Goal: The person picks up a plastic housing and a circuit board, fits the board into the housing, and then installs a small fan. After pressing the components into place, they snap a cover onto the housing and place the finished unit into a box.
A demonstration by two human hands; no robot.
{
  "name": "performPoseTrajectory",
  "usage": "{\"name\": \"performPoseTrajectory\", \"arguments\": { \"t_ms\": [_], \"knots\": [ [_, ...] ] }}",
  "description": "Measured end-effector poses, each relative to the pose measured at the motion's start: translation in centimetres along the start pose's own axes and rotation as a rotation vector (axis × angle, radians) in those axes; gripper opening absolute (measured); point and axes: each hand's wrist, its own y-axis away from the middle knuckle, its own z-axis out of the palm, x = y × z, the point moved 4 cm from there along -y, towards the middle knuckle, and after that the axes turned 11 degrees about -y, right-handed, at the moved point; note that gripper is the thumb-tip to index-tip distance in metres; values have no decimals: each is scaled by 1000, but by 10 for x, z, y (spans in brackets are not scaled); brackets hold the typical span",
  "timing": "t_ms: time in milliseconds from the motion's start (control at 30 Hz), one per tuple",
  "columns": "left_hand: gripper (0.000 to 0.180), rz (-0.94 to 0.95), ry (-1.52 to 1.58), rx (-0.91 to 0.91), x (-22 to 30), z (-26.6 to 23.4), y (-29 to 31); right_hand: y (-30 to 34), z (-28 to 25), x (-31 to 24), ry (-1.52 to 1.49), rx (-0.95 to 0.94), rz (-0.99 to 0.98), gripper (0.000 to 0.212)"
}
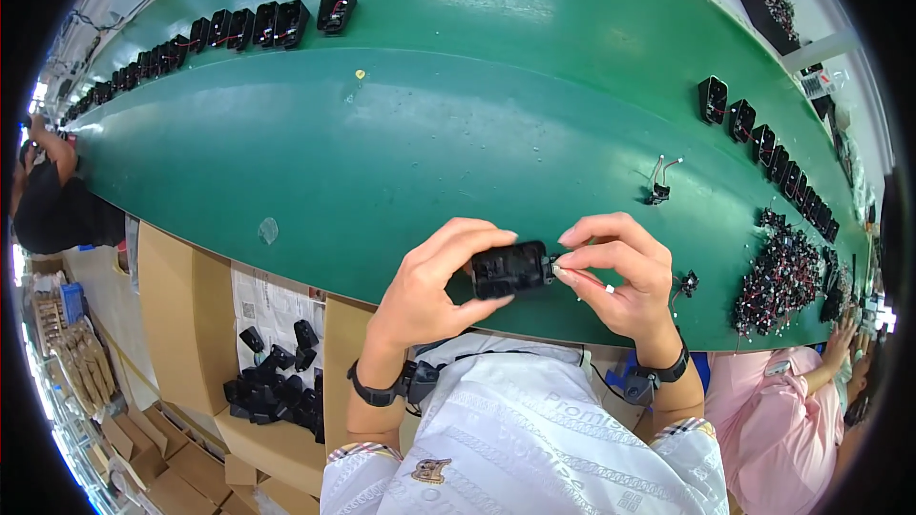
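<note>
My left hand [431,278] grips a black plastic housing [510,270] by its sides, fingers along the far edge and thumb along the near one. At the housing's right end, my right hand [625,272] pinches a small black part with thin red and white wires [593,278] and white plugs. This part touches the end of the housing; whether it is seated inside cannot be told. Both hands are above the near edge of the green table [429,153]. Just right of my right hand lies a small black wired part [687,282], and another wired part [658,193] lies farther off.
A pile of wired parts [778,277] lies at the right. Rows of black housings stand at far left [229,29] and right [763,145]. A cardboard box [186,324] by the near edge holds black housings [277,377]. Persons sit at left [62,200] and right [778,420].
</note>
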Motion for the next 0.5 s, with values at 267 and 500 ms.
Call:
{"name": "performPoseTrajectory", "arguments": {
  "t_ms": [267, 500],
  "knots": [
    [59, 65, 235, -71, 4, 1, -3, 2, 11, -11, 102, -92, -104, 21],
    [59, 5, 272, 44, 7, 14, 1, 13, 11, -16, 152, 32, 20, 18]
  ]
}}
